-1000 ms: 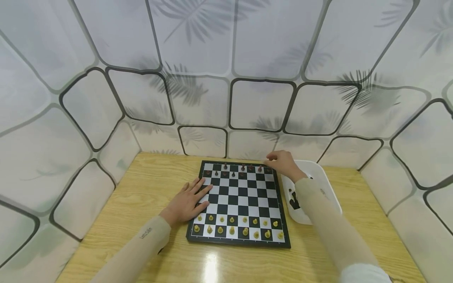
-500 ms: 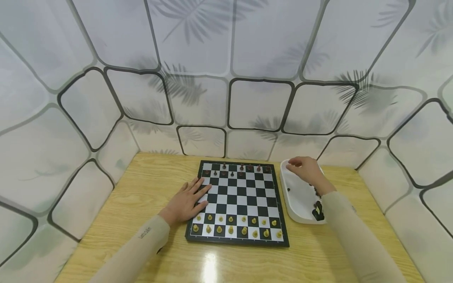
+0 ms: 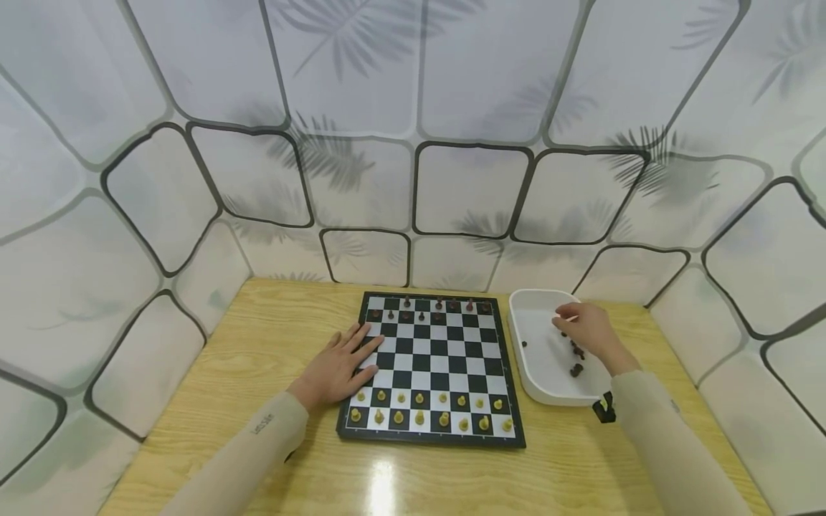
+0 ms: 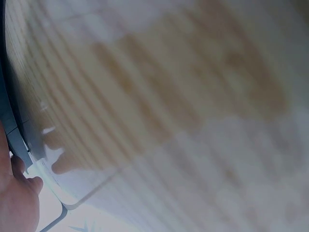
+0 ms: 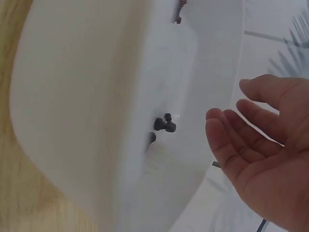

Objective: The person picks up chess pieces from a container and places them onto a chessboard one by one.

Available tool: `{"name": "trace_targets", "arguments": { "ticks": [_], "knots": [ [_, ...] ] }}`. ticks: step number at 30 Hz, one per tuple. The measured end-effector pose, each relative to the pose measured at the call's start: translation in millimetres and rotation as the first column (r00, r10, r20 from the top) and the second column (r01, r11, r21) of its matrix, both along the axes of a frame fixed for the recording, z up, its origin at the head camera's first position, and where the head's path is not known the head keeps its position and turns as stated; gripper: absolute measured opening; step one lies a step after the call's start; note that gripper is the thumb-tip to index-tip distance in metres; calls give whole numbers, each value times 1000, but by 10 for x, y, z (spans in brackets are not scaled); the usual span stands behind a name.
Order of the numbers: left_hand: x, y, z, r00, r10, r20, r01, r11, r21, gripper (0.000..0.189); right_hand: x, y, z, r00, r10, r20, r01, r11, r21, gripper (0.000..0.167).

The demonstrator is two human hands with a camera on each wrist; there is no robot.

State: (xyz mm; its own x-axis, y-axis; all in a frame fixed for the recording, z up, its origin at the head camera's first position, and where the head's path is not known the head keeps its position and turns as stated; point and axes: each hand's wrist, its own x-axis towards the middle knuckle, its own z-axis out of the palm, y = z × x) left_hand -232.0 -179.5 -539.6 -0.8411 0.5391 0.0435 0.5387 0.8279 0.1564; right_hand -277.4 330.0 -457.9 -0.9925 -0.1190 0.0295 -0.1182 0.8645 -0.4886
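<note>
My left hand (image 3: 332,373) rests with spread fingers on the left edge of the chessboard (image 3: 430,366). Yellow chess pieces (image 3: 419,417) fill the board's two near rows, and dark reddish ones (image 3: 406,315) stand on part of the two far rows. Over the white plastic tray (image 3: 530,383), right of the board, hovers my right hand (image 3: 590,332). In the right wrist view that hand (image 5: 270,145) has loosely bent fingers with nothing between them, above dark chess pieces (image 5: 165,124) lying in the tray. The left wrist view shows mostly blur, with part of the left hand (image 4: 19,208) at its edge.
Board and tray stand side by side on a wooden table (image 3: 271,322). Patterned fabric walls (image 3: 477,190) rise behind the table and along its sides. A small black device (image 3: 604,408) sits under the right wrist by the tray's near corner.
My right hand has moved from the board's far right corner rightward and toward me, over the tray. My left hand and the standing pieces look unchanged.
</note>
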Motion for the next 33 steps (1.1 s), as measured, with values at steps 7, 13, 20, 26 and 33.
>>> {"name": "trace_targets", "arguments": {
  "ticks": [7, 13, 20, 26, 33],
  "knots": [
    [-9, -1, -17, 1000, -1, -6, 1, 1000, 0, 68, 38, 32, -96, 992, -64, 111, 56, 996, 75, 44],
    [-5, 1, -2, 1000, 0, -4, 0, 1000, 6, 68, 69, 8, -161, 987, -110, 118, 92, 984, 152, 38],
    [-4, 5, 4, 1000, 3, -1, -3, 1000, -1, 68, 110, -90, -191, 980, -178, 86, 158, 966, 207, 17],
    [-7, 8, 8, 1000, 11, 18, -11, 1000, -16, 69, 113, -120, -204, 971, -211, 111, 189, 964, 185, 11],
    [-8, 0, -5, 1000, 8, 20, -8, 1000, -4, 68, 106, -139, -195, 973, -190, 130, 161, 964, 210, 17]
  ]
}}
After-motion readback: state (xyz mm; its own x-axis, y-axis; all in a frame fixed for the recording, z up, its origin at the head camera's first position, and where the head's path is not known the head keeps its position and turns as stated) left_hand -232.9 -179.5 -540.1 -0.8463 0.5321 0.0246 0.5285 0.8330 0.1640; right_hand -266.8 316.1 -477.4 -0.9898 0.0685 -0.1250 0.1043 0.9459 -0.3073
